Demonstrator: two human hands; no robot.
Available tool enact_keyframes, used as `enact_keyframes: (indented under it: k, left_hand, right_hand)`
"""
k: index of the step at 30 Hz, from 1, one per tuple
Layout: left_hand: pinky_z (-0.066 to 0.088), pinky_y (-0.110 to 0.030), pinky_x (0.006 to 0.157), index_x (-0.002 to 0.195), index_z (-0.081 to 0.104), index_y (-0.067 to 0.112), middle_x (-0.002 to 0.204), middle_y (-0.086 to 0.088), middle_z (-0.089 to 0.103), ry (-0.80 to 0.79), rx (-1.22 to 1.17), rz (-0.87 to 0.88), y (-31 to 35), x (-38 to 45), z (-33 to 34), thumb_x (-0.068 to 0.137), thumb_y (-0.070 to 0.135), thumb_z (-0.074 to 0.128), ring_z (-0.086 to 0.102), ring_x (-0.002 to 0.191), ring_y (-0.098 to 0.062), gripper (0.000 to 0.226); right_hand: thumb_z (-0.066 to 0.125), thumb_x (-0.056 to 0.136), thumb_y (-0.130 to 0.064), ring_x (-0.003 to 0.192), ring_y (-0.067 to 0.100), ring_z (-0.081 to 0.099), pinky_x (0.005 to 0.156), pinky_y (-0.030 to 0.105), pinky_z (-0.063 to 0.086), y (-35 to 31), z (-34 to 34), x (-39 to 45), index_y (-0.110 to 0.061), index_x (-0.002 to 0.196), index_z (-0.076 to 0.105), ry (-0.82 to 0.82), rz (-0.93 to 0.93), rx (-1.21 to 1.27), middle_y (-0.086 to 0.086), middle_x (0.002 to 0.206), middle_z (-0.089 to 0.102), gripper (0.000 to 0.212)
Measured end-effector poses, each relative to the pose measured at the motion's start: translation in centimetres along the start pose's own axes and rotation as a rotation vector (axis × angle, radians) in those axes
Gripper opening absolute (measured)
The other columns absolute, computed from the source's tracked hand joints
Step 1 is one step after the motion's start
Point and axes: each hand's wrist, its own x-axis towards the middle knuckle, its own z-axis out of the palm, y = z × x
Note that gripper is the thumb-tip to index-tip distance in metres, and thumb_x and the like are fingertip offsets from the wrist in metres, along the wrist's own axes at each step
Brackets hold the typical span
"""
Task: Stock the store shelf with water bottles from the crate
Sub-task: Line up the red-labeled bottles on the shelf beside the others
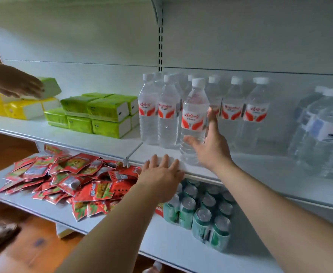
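Note:
Several clear water bottles with red-and-white labels and white caps stand on the white middle shelf (260,174). The front bottle (194,119) stands nearest the shelf edge. My right hand (211,146) is spread beside that bottle, fingers straight, thumb under its lower part and fingertips near the label; it does not grip it. My left hand (161,176) lies flat on the shelf's front edge, fingers straight. The crate is out of view.
Green tissue packs (98,115) and yellow packs (21,108) fill the shelf's left part, where another person's hand (18,83) reaches. Wrapped larger bottles (323,133) sit at right. Below lie red snack packets (67,178) and green cans (203,215).

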Motion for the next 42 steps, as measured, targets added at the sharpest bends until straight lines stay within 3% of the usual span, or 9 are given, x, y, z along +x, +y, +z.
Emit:
enact_keyframes:
  k: [6,9,19,25,29,32,36,39,42]
  left_hand:
    - [0.022,-0.066,0.114,0.147,0.037,0.037,0.149,0.001,0.041,0.025,-0.018,0.033,-0.8,1.5,-0.8,0.1,0.062,0.026,0.03,0.141,-0.033,0.055]
    - [0.025,-0.066,0.112,0.146,0.039,0.036,0.149,0.001,0.042,-0.033,-0.008,0.023,-0.9,2.0,-1.8,0.098,0.065,0.031,0.033,0.139,-0.032,0.057]
    - [0.042,-0.058,0.101,0.141,0.045,0.035,0.126,0.002,0.056,-0.045,-0.002,0.045,-1.2,3.4,-1.8,0.093,0.071,0.038,0.049,0.121,-0.028,0.061]
    - [0.041,-0.059,0.104,0.141,0.046,0.035,0.131,0.003,0.056,-0.029,-0.027,0.046,-1.3,3.4,-1.7,0.093,0.071,0.039,0.049,0.123,-0.028,0.061]
    - [0.04,-0.058,0.105,0.14,0.049,0.034,0.126,0.003,0.058,-0.026,-0.056,0.041,-1.2,3.2,-1.7,0.092,0.07,0.04,0.049,0.122,-0.027,0.06]
    - [0.034,-0.061,0.108,0.139,0.048,0.036,0.131,0.004,0.055,-0.002,-0.054,0.016,-1.0,2.9,-1.4,0.094,0.068,0.038,0.044,0.129,-0.027,0.057]
    - [0.022,-0.056,0.117,0.146,0.041,0.037,0.153,-0.002,0.04,0.127,-0.074,-0.052,-0.2,1.4,0.2,0.1,0.059,0.037,0.027,0.147,-0.029,0.051]
    - [0.039,-0.044,0.107,0.136,0.054,0.038,0.135,0.0,0.056,0.16,-0.21,0.01,-0.8,-0.5,-0.3,0.097,0.056,0.048,0.047,0.132,-0.026,0.044]
    - [0.046,-0.034,0.099,0.143,0.051,0.033,0.137,0.001,0.061,0.252,-0.374,-0.015,-2.8,-5.2,-0.4,0.097,0.044,0.056,0.056,0.124,-0.022,0.047]
  right_hand:
    - [0.071,0.089,-0.043,0.134,0.028,0.049,0.102,0.04,0.045,1.9,1.6,2.5,-0.037,0.157,-0.001,0.033,0.006,-0.005,0.0,0.154,0.043,0.099]
    - [0.07,0.092,-0.036,0.134,0.029,0.048,0.101,0.038,0.044,2.4,2.8,3.2,-0.031,0.155,0.012,0.047,0.006,0.0,0.0,0.153,0.044,0.086]
    - [0.053,0.099,-0.047,0.134,0.029,0.049,0.101,0.039,0.046,2.8,5.3,3.3,-0.017,0.158,0.015,0.131,0.022,-0.17,0.008,0.154,0.042,0.076]
    - [0.038,0.103,-0.05,0.112,0.031,0.064,0.071,0.029,0.047,2.4,5.2,3.0,-0.012,0.158,0.013,0.081,0.058,-0.343,0.016,0.134,0.06,0.072]
    - [0.039,0.104,-0.048,0.108,0.031,0.065,0.066,0.027,0.041,2.0,5.2,2.4,-0.007,0.149,0.032,0.081,0.07,-0.436,0.016,0.126,0.064,0.061]
    - [0.042,0.104,-0.042,0.109,0.031,0.064,0.07,0.029,0.044,1.7,5.2,1.0,-0.006,0.142,0.04,0.074,0.072,-0.496,0.016,0.127,0.063,0.052]
    - [0.043,0.105,-0.037,0.117,0.029,0.059,0.088,0.033,0.049,1.3,4.8,-3.3,-0.006,0.145,0.038,0.063,0.023,-0.441,0.015,0.135,0.057,0.051]
    - [0.043,0.105,-0.034,0.126,0.029,0.051,0.098,0.034,0.042,1.2,4.4,-6.9,-0.007,0.143,0.044,0.024,-0.075,-0.378,0.013,0.14,0.054,0.047]
    - [0.049,0.102,-0.03,0.129,0.028,0.049,0.102,0.035,0.04,0.2,4.4,-10.2,-0.009,0.143,0.047,-0.005,-0.127,-0.27,0.011,0.141,0.054,0.046]
